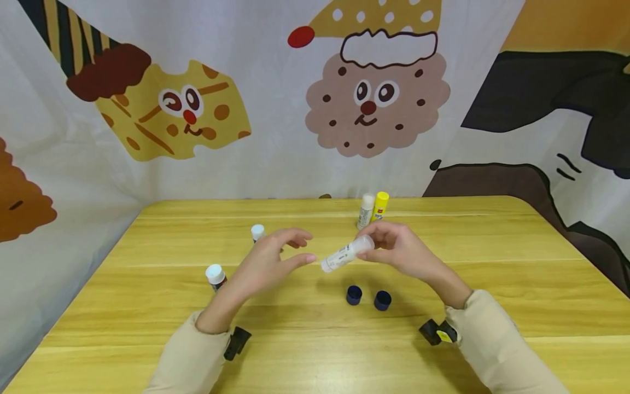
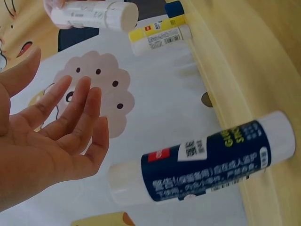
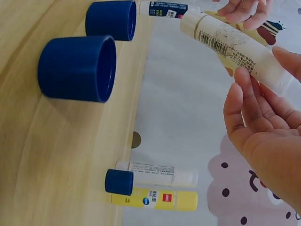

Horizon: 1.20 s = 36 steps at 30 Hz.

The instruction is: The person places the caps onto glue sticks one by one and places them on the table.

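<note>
My right hand [image 1: 404, 250] grips a white glue stick [image 1: 339, 259] near one end and holds it tilted above the table. My left hand [image 1: 266, 261] has its fingers spread and loosely bent, the thumb tip close to the stick's lower end, with nothing in its grasp. Below the stick, two dark blue caps [image 1: 354, 295] sit apart on the wood. Nearest to the left hand stands a navy-labelled glue stick [image 2: 207, 162] with white ends. A second navy-labelled stick [image 1: 258, 232] is partly covered by that hand.
At the back of the table [image 1: 492, 230] stand a white glue stick [image 1: 365, 211] and a yellow one [image 1: 380, 205], side by side. Another blue cap [image 3: 119, 182] is in front of them in the right wrist view. Behind hangs a cartoon-printed cloth [image 1: 275, 164].
</note>
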### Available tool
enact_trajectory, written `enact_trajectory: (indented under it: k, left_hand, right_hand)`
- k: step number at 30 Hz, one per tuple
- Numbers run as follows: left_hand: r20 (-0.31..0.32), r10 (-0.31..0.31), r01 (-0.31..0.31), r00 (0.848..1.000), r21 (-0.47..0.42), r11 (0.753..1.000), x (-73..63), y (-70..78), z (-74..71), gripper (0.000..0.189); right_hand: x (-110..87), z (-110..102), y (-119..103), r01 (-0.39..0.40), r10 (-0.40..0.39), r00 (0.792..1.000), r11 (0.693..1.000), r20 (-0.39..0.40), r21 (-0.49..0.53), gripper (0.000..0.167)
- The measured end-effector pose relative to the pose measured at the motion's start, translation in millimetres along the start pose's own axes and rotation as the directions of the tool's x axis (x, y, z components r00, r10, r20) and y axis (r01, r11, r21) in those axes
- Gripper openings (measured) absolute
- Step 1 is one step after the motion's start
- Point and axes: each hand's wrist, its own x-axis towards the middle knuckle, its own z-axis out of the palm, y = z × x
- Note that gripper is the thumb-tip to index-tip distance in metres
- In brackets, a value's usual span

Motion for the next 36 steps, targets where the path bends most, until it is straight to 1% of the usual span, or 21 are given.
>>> enact_trajectory:
  k: [6, 13, 21, 24, 27, 31, 36]
  left_hand:
    - [-0.021, 0.025, -0.025, 0.999, 0.013, 1.000, -1.3, -1.4, -6.9, 0.036]
    - [-0.044, 0.025, -0.024, 0.999, 0.034, 0.999, -4.3, -3.5, -18.7, 0.037]
    - [-0.069, -0.002, 0.005, 0.998, 0.034, 0.999, -9.9, -9.4, -29.9, 0.037]
    - [-0.089, -0.002, 0.006, 0.996, 0.044, 0.999, -11.5, -11.0, -33.2, 0.036]
    - [-0.105, -0.015, 0.020, 0.994, 0.048, 0.999, -13.6, -12.2, -36.7, 0.036]
    - [-0.114, -0.031, 0.038, 0.993, 0.056, 0.998, -16.5, -12.9, -41.9, 0.036]
    - [-0.129, -0.036, 0.045, 0.991, 0.066, 0.997, -19.9, -14.2, -49.1, 0.037]
  right_hand:
    - [-0.2, -5.6, 1.4, -0.035, 0.035, 0.999, 0.999, -0.027, -0.007, 0.022]
    - [-1.3, -15.2, 3.5, -0.076, 0.074, 0.995, 0.997, -0.070, -0.014, 0.024]
    - [-1.6, -23.8, 10.7, -0.076, 0.075, 0.991, 0.997, -0.108, -0.007, 0.023]
    - [-1.8, -26.7, 13.2, -0.089, 0.086, 0.989, 0.996, -0.123, -0.014, 0.024]
    - [-2.2, -29.6, 15.8, -0.103, 0.098, 0.986, 0.994, -0.134, -0.029, 0.024]
    - [-3.0, -33.9, 18.4, -0.127, 0.118, 0.982, 0.991, -0.150, -0.052, 0.024]
    - [-4.5, -39.9, 20.6, -0.155, 0.139, 0.976, 0.984, -0.167, -0.087, 0.024]
